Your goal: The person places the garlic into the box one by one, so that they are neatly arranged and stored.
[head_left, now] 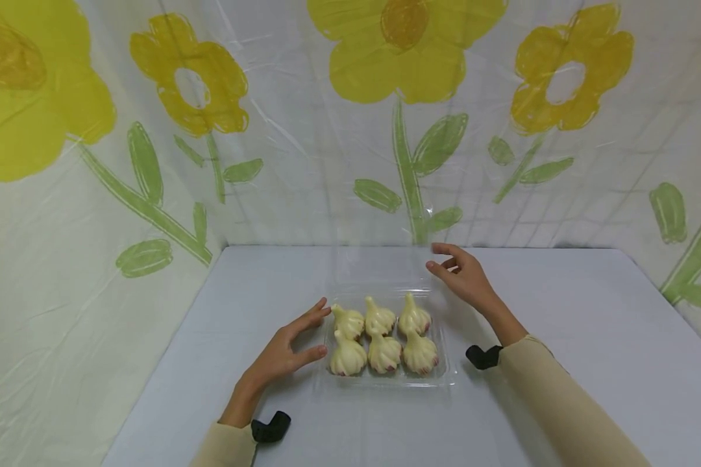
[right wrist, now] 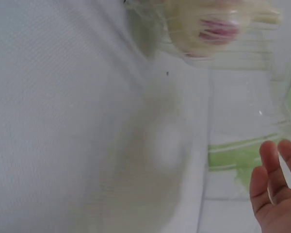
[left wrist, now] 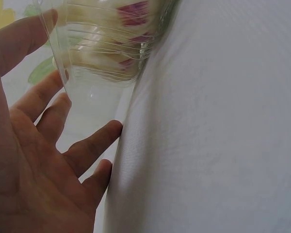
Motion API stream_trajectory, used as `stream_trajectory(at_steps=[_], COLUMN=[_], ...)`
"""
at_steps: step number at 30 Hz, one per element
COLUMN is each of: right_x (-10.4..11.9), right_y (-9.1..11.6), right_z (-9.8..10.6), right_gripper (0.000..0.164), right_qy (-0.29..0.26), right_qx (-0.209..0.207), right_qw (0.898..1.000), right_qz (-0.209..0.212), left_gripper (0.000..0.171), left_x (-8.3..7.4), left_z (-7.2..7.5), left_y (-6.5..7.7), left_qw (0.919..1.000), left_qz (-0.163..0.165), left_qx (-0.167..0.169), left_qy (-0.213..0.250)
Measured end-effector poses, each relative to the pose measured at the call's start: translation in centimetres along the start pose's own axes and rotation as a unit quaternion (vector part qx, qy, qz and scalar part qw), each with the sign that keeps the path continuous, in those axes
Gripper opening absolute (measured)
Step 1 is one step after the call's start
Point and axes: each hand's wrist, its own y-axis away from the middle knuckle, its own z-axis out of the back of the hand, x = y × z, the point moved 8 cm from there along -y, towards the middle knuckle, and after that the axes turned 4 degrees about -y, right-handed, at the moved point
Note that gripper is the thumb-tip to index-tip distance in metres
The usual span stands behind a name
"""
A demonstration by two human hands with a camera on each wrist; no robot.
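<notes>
A clear plastic clamshell box [head_left: 385, 384] sits on the table with its transparent lid [head_left: 380, 263] raised at the back. Inside stand several garlic bulbs [head_left: 384, 353] in two rows, pale with purplish marks. At the box's left side is my left hand [head_left: 286, 350], fingers spread and fairly straight; in the left wrist view its fingertips [left wrist: 63, 77] are at the rim. My right hand [head_left: 464, 279] is beside the lid's right edge, fingers loosely bent, with nothing visible between them. Whether it touches the lid, I cannot tell. The right wrist view shows only part of that hand.
A white cloth covers the table [head_left: 561, 311]. Behind it hangs a pale sheet [head_left: 292, 194] printed with yellow flowers and green leaves. Black wrist mounts [head_left: 271, 427] sit by both beige sleeves [head_left: 552, 389].
</notes>
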Motion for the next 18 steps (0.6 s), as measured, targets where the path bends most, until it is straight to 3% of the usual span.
stream_trajectory(at_steps=[18], right_x=[3.6], right_y=[3.9], right_z=[1.4], right_gripper=[0.054], right_qy=[0.035], right_qx=[0.003], right_qw=[0.996], right_qz=[0.087], left_gripper=[0.067], left_x=[-0.3], left_z=[0.1], left_y=[0.0], left_qw=[0.9999], left_qz=[-0.005], left_qx=[-0.002], left_qy=[-0.011])
